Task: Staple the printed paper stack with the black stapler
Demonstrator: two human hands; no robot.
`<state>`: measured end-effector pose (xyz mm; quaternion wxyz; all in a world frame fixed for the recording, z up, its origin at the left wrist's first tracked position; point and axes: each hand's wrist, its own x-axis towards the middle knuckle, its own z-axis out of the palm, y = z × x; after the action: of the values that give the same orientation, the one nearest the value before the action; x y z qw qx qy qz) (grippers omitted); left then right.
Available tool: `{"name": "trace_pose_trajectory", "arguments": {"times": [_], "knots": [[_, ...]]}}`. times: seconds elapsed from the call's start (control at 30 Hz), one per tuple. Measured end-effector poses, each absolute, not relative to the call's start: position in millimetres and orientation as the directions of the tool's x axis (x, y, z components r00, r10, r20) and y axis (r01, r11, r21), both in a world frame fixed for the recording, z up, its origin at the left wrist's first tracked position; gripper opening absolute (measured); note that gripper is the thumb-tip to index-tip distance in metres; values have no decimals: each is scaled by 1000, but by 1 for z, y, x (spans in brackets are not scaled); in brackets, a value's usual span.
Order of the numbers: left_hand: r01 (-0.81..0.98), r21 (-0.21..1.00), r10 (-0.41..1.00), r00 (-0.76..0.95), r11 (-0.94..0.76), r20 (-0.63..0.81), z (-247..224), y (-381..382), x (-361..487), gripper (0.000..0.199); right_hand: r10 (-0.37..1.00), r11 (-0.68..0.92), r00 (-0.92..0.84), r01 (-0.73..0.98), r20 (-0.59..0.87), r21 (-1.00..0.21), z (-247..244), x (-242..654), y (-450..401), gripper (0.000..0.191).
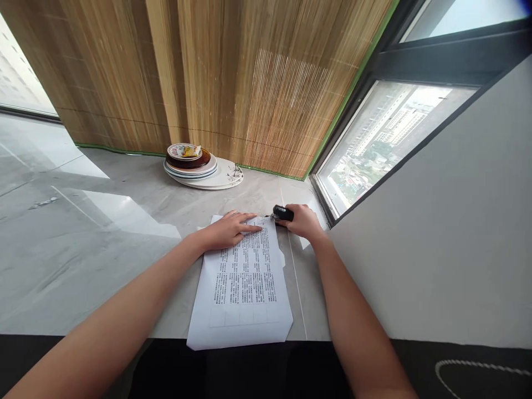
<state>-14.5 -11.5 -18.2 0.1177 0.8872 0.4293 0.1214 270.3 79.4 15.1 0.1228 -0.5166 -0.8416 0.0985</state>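
Printed sheets of paper lie on the grey marble-look surface, their near edge reaching over its front edge. My left hand rests flat on the top part of the sheets, fingers stretched to the right. In my right hand is a small black stapler, gripped from the right. The stapler's front end meets the far right corner of the paper. Whether its jaws are pressed together on the sheets I cannot tell. A slightly shifted lower sheet shows along the right side.
A stack of plates with a small yellow packet on top stands at the back. Behind it hangs a bamboo blind. A window and a white wall bound the right side. A twisted cord lies lower right.
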Motion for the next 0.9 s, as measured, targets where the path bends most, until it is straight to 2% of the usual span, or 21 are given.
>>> {"name": "trace_pose_trajectory", "arguments": {"times": [0.13,0.2,0.3,0.37,0.47,0.6,0.77,0.83,0.9], "knots": [[716,321,778,614,-620,134,-21,-10,-17,63,962,208,-128,915,240,-345,9,273,86,21],[704,341,777,606,-624,170,-20,-8,-18,65,940,207,-74,899,332,-386,11,267,82,21],[697,393,800,539,-599,264,-19,-5,-21,62,893,366,-167,810,417,-459,16,242,61,22],[700,437,824,450,-564,343,-19,-1,-26,50,862,483,-293,722,414,-496,18,218,39,23],[722,520,860,210,-457,465,-21,6,-39,31,807,591,-462,652,368,-475,16,185,9,17],[725,631,852,-119,-277,510,-24,11,-54,28,805,585,-543,659,239,-473,6,170,-11,19],[735,639,862,-153,-228,484,-29,10,-55,27,825,556,-521,673,220,-489,-5,198,-12,17],[722,659,870,-170,-210,463,-32,11,-54,27,847,509,-493,639,200,-577,-7,220,-4,22],[703,683,877,-183,-199,445,-36,14,-56,29,887,408,-430,558,168,-723,-9,241,10,33]]}}
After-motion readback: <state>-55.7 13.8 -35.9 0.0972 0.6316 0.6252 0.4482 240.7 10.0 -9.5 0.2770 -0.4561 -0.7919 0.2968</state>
